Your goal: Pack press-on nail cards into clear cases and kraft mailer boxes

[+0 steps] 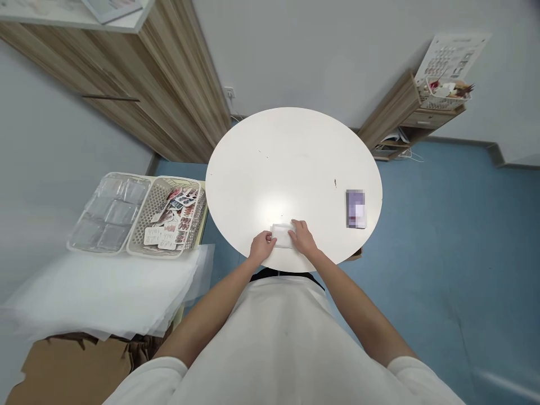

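Note:
Near the front edge of the round white table (295,135), a small flat translucent packet (282,236) lies between my hands. My left hand (262,246) is closed at the packet's left end, with thumb and bent fingers pinching that edge. At the other end, my right hand (302,237) has its thumb on the packet and its index finger by the top right corner, gripping that side. What the packet contains, if anything, is too faint to make out.
A purple-and-white item (356,209), partly pixelated, lies at the table's right. To the left stand a basket of printed cards (139,225), a tray of clear packs (97,247) and translucent sheets (109,289). Wooden cabinets (169,79) rise behind, with a shelf unit (396,118) at right.

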Available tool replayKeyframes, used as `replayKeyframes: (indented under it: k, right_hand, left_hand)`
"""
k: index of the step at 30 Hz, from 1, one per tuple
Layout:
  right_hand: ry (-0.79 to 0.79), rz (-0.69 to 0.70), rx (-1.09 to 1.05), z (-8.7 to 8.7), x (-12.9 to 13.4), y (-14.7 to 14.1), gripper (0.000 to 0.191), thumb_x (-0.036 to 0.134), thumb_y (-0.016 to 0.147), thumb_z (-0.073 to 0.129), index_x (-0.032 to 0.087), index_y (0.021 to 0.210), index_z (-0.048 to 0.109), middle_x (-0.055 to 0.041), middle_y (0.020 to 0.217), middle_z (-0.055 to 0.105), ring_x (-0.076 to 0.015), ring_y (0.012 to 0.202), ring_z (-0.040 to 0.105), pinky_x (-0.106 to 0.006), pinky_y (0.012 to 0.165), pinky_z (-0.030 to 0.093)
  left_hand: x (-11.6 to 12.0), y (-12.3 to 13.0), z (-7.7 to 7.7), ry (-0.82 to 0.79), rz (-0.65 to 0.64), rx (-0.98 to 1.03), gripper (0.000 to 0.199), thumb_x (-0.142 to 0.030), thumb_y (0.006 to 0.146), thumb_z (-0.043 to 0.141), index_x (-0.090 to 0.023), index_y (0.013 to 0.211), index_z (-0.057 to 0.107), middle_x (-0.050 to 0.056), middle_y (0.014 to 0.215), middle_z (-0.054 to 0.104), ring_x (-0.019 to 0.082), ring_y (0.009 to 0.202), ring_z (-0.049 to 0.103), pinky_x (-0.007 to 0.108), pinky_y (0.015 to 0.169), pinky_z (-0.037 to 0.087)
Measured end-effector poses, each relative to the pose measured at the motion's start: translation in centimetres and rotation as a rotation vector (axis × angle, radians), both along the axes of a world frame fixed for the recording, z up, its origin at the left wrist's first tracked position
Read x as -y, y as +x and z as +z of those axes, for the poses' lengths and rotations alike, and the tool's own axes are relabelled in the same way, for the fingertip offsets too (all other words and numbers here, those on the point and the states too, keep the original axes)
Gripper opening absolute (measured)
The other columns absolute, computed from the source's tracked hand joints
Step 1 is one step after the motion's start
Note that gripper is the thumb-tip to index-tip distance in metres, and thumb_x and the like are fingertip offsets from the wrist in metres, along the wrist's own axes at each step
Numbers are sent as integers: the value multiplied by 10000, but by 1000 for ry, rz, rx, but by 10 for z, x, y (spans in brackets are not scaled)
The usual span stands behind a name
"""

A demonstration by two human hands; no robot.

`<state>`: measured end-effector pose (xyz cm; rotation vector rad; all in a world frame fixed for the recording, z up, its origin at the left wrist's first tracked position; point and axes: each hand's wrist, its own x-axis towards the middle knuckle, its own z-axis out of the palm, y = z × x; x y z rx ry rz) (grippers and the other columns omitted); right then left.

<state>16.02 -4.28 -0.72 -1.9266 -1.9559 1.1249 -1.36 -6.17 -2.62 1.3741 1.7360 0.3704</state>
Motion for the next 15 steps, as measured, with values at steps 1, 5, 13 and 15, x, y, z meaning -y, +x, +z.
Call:
replayKeyframes:
  k: [1, 5, 13, 15]
  right_hand:
    - [24, -41, -20, 1, 7, 3, 447, 354, 849, 331, 214, 1273, 303, -98, 1226, 365, -199, 1001, 481, -325, 811, 410]
    - [6, -78, -119, 2, 35, 17, 493, 360, 829, 369, 207, 1292, 293, -103, 1225, 368, -196, 966, 499, -343, 829, 420]
    - [-137, -119, -351, 4, 49, 11, 566, 459, 736, 510, 256, 1251, 394, -75, 1218, 387, -212, 1118, 417, -342, 913, 389]
    - [-194, -119, -390, 5, 47, 6, 602, 495, 716, 523, 260, 1256, 396, -73, 1252, 368, -214, 1158, 388, -348, 956, 354]
  left_hand:
    - [1, -1, 1, -5, 17, -2, 247, -317, 746, 533, -182, 950, 563, 32, 839, 623, 154, 774, 582, 264, 694, 445]
    - [8, -4, 4, -13, 86, -20, 259, -293, 738, 536, -171, 965, 556, 40, 849, 616, 153, 783, 578, 266, 718, 441]
    - [27, -1, 13, -61, 227, -37, 429, -377, 748, 528, -162, 1118, 503, 91, 988, 576, 161, 792, 575, 283, 715, 450]
    - [31, 3, 15, -54, 226, -9, 419, -369, 755, 524, -175, 1126, 512, 87, 1000, 573, 152, 789, 574, 279, 728, 451]
